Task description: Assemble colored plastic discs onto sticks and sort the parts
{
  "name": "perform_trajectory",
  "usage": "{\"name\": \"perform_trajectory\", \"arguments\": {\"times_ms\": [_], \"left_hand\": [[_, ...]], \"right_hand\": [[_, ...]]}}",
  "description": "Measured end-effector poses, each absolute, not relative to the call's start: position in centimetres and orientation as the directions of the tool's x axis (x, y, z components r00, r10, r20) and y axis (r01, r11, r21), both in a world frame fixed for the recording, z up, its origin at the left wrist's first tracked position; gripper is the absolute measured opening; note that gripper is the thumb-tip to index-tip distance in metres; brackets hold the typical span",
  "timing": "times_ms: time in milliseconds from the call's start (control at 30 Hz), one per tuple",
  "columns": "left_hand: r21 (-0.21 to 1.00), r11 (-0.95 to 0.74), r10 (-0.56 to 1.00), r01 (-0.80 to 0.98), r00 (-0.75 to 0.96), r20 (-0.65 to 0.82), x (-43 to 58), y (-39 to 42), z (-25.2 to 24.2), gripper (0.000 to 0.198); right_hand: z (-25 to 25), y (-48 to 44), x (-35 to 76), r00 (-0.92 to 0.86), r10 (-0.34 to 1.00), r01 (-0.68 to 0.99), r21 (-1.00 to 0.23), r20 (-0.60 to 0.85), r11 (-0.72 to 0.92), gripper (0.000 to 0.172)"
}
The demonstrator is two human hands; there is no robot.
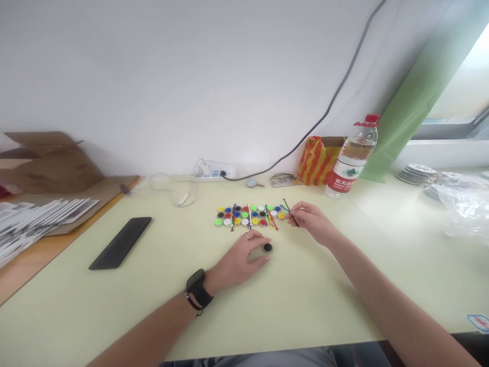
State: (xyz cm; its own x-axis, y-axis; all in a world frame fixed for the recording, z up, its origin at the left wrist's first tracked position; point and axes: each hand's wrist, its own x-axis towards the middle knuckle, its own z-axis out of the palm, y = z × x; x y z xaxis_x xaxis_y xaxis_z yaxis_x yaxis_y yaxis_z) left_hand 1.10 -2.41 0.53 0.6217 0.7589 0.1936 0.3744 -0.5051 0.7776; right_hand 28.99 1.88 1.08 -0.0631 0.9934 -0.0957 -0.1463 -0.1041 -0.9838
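Note:
My left hand (244,255), with a ring on one finger, rests on the table with thumb and index finger around a small round piece with a black top (268,247). Farther to the right, the closed fingertips of my right hand (311,221) pinch a thin black stick (291,213), slanted at the end of the rows. Beyond my left hand lie rows of small round pieces (245,222) with green, white, yellow, red, blue and black tops. Thin coloured sticks (250,216) lie across them in bunches. My right fingers partly hide the rightmost pieces.
A black phone-like slab (120,243) lies on the left. Behind stand a power strip (214,171), glasses (283,179), a striped bag (316,160) and a water bottle (351,160). White cards (49,216) and a cardboard box (57,163) are far left, stacked discs (415,173) right.

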Motion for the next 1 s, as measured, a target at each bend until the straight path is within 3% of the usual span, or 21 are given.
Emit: {"name": "perform_trajectory", "arguments": {"times_ms": [100, 200, 300, 533, 767, 1000], "left_hand": [[0.750, -0.567, 0.705, 0.339, 0.671, 0.230, 1.2, -2.7, 0.8, 0.021], [0.786, -0.503, 0.752, 0.358, 0.629, 0.194, 1.2, -2.5, 0.9, 0.015], [0.854, -0.388, 0.816, 0.347, 0.560, 0.143, 1.1, -2.1, 0.8, 0.020], [0.982, -0.167, 0.884, 0.093, 0.455, 0.107, 1.1, -1.1, 0.4, 0.030], [0.990, -0.135, 0.868, 0.030, 0.485, 0.104, 1.2, -0.9, 0.4, 0.039], [0.988, -0.143, 0.851, 0.060, 0.518, 0.092, 1.3, -1.2, 0.7, 0.031]], "right_hand": [[1.4, 1.4, 28.4, -0.091, 0.995, -0.104, -0.994, -0.033, -0.043, 0.042], [1.5, 1.0, 28.0, -0.109, 0.994, -0.051, -0.999, -0.002, -0.008, 0.043], [1.6, 0.4, 27.4, -0.186, 0.982, 0.021, -0.999, 0.019, 0.024, 0.039], [2.5, -2.0, 24.9, -0.407, 0.911, 0.070, -0.992, 0.068, 0.105, 0.029], [2.1, -2.5, 23.2, -0.406, 0.902, -0.022, -0.988, 0.147, 0.151, 0.025], [1.9, -2.6, 23.1, -0.405, 0.908, 0.080, -0.985, 0.111, 0.156, 0.026]]}}
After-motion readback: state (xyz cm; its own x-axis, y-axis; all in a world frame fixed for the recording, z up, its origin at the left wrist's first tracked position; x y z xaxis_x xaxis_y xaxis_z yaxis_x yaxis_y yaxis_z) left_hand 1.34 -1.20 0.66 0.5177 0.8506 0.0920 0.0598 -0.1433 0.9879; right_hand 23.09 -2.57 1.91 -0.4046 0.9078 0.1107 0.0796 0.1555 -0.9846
